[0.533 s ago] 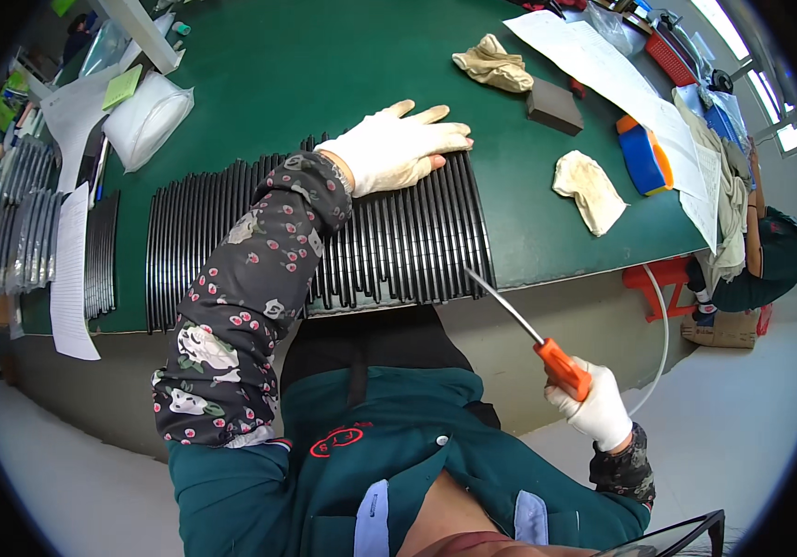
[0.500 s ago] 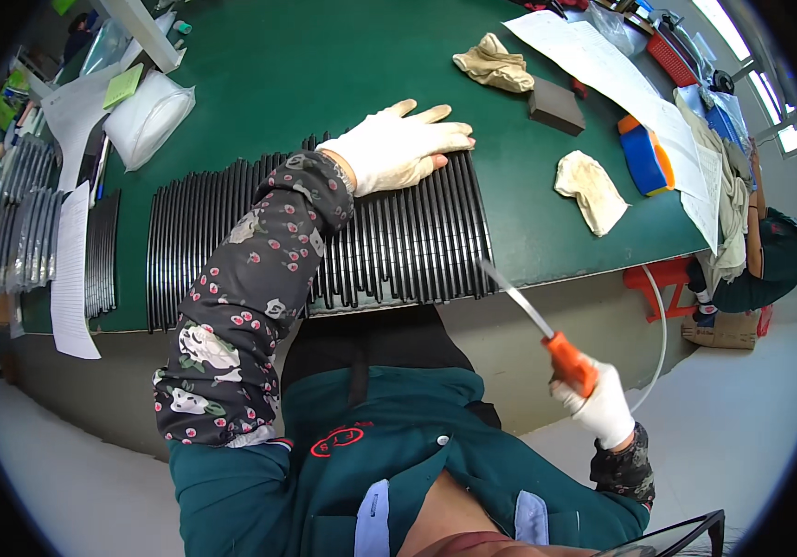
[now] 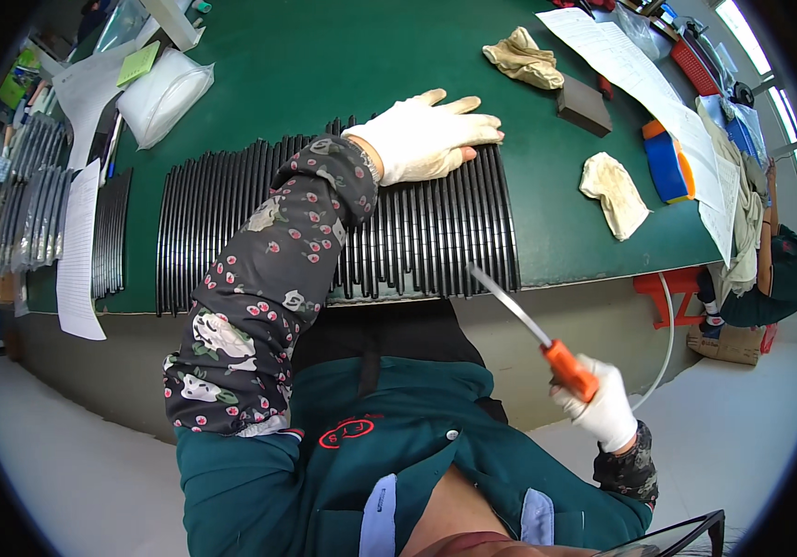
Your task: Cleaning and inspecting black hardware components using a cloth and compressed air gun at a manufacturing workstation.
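Observation:
Black rods (image 3: 222, 223) lie side by side in a dense row along the near edge of the green table. My left hand (image 3: 426, 137), in a white glove, rests spread over the far ends of the rods on the row's right part. In my gloved right hand (image 3: 603, 404) is an orange air blow gun (image 3: 569, 369) with a long, straight metallic nozzle. Its tip reaches the near ends of the rods at the right; whether it touches them I cannot tell. A pale hose (image 3: 669, 343) curves down from the table edge toward that hand.
Right of the rods are a crumpled cloth glove (image 3: 614, 195), another glove (image 3: 524, 58), a dark block (image 3: 584, 107) and a blue-orange tape dispenser (image 3: 668, 162). Paper sheets (image 3: 81, 251) and bagged rods (image 3: 41, 218) lie left. A person (image 3: 774, 269) sits at far right.
The table and rods have shifted slightly right and up in view. Against the rods, the nozzle tip has moved left, from the row's right end. My left hand stays spread on them.

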`<state>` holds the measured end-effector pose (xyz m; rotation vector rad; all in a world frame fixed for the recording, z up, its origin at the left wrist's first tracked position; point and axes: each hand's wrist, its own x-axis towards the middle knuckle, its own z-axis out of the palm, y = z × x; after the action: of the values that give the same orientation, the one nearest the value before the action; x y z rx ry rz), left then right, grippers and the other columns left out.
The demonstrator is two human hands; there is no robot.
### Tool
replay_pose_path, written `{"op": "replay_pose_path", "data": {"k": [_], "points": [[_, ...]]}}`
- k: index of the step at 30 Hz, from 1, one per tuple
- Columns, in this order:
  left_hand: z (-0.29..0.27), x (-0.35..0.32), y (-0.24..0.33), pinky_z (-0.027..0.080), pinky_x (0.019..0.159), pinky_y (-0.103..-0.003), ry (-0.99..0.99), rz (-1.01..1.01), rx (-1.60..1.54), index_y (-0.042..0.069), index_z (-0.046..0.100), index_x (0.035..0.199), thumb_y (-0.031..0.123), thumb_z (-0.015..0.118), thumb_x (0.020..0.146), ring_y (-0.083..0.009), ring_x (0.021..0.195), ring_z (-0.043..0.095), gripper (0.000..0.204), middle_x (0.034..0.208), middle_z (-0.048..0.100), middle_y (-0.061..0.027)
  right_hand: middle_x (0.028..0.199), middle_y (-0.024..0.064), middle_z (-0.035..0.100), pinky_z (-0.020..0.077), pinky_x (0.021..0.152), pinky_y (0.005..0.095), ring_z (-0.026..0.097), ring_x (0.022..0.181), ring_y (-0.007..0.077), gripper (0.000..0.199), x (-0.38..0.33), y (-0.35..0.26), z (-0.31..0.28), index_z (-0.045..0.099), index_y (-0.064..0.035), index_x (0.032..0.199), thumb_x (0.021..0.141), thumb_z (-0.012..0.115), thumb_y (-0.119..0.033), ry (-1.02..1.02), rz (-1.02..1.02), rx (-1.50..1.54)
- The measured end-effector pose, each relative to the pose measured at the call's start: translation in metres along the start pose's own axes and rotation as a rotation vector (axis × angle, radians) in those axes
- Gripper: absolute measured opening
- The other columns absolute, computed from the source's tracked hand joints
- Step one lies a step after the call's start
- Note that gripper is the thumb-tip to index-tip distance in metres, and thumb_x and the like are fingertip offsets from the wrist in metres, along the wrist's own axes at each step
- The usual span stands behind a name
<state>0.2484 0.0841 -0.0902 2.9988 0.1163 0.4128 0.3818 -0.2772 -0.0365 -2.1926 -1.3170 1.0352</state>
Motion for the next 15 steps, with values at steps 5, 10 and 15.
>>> {"op": "replay_pose_path", "data": {"k": [5,10,15], "points": [[0.001,0.001,0.000,0.031,0.111,-0.049,0.011,0.013,0.012,0.016,0.049,0.132,0.023,0.047,0.096,-0.0255,0.135,0.037,0.036,0.141,0.047,-0.0013,0.066,0.0155,0.058,0.0482,0.060,0.0389,0.059,0.063,0.0353,0.024,0.006,-0.001,0.004,0.058,-0.0054,0.077,0.071,0.074,-0.022,-0.001,-0.008,0.001],[-0.002,0.001,0.003,0.031,0.111,-0.049,-0.009,-0.005,0.006,0.016,0.049,0.132,0.024,0.047,0.096,-0.0254,0.134,0.039,0.036,0.141,0.047,-0.0013,0.067,0.0169,0.058,0.0482,0.060,0.0401,0.059,0.064,0.0370,0.028,0.009,-0.012,0.009,0.059,-0.0048,0.078,0.071,0.075,-0.026,-0.135,-0.048,-0.062],[0.002,0.001,0.002,0.031,0.111,-0.048,0.014,-0.005,0.020,0.018,0.048,0.133,0.024,0.045,0.097,-0.0250,0.135,0.038,0.037,0.141,0.047,-0.0007,0.068,0.0163,0.059,0.0486,0.060,0.0406,0.059,0.065,0.0367,0.027,0.013,-0.011,0.010,0.060,-0.0064,0.079,0.070,0.075,-0.026,-0.082,-0.127,-0.125]]}}
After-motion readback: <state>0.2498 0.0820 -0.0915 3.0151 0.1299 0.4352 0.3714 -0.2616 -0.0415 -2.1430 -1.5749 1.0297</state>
